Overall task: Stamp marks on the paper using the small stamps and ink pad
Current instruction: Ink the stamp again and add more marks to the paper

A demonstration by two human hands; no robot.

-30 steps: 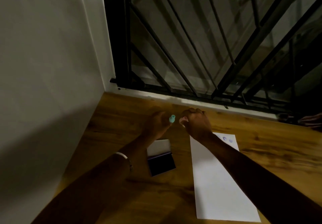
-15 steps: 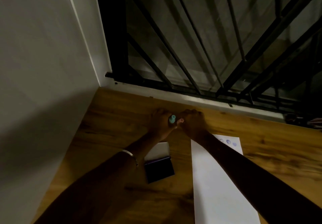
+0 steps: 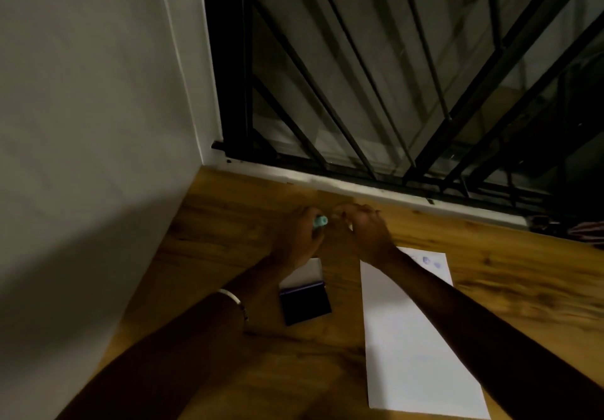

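My left hand (image 3: 295,240) is shut on a small teal stamp (image 3: 320,221), held above the wooden table near its far edge. My right hand (image 3: 367,233) hovers just right of the stamp with its fingers curled toward it; motion blur hides whether it holds anything. The open ink pad (image 3: 305,305), dark with a pale lid (image 3: 312,269) folded back, lies below my left hand. White paper (image 3: 408,338) lies to the right, partly under my right forearm, with a few blue stamp marks (image 3: 426,260) at its top edge.
The wooden table (image 3: 222,223) meets a white wall (image 3: 81,125) on the left. A window with a black metal grille (image 3: 392,93) stands along the back edge. A metal bangle (image 3: 233,298) sits on my left wrist.
Both hands stay close together at the table's far edge. My right hand has spread slightly away from the stamp and looks blurred. The view has shifted a little.
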